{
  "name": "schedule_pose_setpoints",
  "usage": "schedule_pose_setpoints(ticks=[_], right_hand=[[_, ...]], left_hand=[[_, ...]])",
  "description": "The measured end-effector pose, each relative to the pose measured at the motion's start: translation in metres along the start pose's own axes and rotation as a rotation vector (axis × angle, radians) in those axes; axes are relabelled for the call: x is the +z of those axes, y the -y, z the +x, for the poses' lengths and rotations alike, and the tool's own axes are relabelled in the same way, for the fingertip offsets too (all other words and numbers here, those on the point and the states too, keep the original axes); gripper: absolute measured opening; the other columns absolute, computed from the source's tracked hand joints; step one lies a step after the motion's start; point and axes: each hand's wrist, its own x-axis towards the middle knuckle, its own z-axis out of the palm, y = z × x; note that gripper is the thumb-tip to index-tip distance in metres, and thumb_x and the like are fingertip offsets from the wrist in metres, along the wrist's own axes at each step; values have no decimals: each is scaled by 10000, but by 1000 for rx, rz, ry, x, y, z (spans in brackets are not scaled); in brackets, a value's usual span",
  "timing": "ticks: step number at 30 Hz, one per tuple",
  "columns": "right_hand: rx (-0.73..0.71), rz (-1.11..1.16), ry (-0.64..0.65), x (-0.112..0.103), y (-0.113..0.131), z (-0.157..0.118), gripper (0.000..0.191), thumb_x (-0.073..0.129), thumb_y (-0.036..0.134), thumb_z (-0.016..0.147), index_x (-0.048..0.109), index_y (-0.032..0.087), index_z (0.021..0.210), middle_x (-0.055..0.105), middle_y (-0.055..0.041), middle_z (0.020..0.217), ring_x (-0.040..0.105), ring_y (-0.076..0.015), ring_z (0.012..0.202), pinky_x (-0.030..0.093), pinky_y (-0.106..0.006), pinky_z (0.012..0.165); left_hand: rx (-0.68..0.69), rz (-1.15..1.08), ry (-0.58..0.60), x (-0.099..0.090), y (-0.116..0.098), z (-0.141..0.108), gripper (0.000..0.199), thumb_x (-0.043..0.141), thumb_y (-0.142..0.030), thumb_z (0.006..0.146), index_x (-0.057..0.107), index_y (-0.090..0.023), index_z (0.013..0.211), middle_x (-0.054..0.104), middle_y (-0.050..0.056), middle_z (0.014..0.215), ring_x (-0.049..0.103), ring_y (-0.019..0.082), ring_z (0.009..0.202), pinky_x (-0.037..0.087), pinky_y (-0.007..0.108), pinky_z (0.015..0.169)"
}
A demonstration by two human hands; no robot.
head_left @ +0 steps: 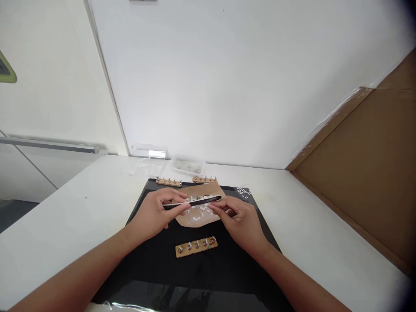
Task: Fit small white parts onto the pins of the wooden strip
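Tweezers [193,202] lay level between both hands above the brown paper [198,216] of small white pieces, so anything dropped would land there. Left hand [155,215] fingers pinched one end shut; right hand [240,221] fingers closed on the other. A wooden strip [196,246] waited nearer on the black mat [156,264].

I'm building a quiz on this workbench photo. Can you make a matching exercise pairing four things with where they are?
Things:
1. dark tweezers
2. near wooden strip
3. brown paper
4. clear plastic tray

Places:
A. at the back of the white table, by the wall
B. held between the left hand and the right hand
C. on the black mat, nearest the person
D. under a heap of small white pieces

Pairs: 1-B, 2-C, 3-D, 4-A
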Motion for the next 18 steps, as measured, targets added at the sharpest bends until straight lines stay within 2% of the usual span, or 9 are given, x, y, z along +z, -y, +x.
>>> schedule_pose_setpoints(ticks=[3, 7, 12, 18], right_hand=[[18, 11, -22, 0, 1, 0, 175, 708, 378, 961, 803, 251, 886, 783, -23, 823, 687, -170, 652, 506, -268, 546], [62, 25, -28, -1, 3, -1, 183, 712, 396, 957, 796, 249, 887, 782, -30, 835, 666, -167, 628, 496, -271, 537], [94, 25, -50, -2, 8, -1, 221, 709, 423, 950, 782, 231, 867, 769, -38, 797, 624, -162, 571, 459, -276, 498], [111, 0, -46, -3, 11, -1, 267, 686, 461, 962, 756, 226, 857, 759, -35, 779, 563, -149, 527, 422, -282, 482]], left_hand=[[-26, -55, 28, 4, 1, -4, 303, 748, -506, 878, 807, -210, 888, 787, 71, 1185, 744, 165, 664, 518, 180, 352], [-16, -71, 24, 7, 7, -6, 316, 727, -517, 903, 762, -203, 923, 807, 83, 1128, 797, 212, 731, 499, 168, 335], [-13, -11, 15, 8, 10, -6, 274, 714, -488, 923, 755, -220, 962, 834, 76, 997, 782, 204, 643, 481, 191, 339], [99, 37, -6, 8, 9, -6, 216, 698, -424, 950, 764, -219, 928, 835, 39, 1009, 773, 166, 641, 540, 217, 454]])
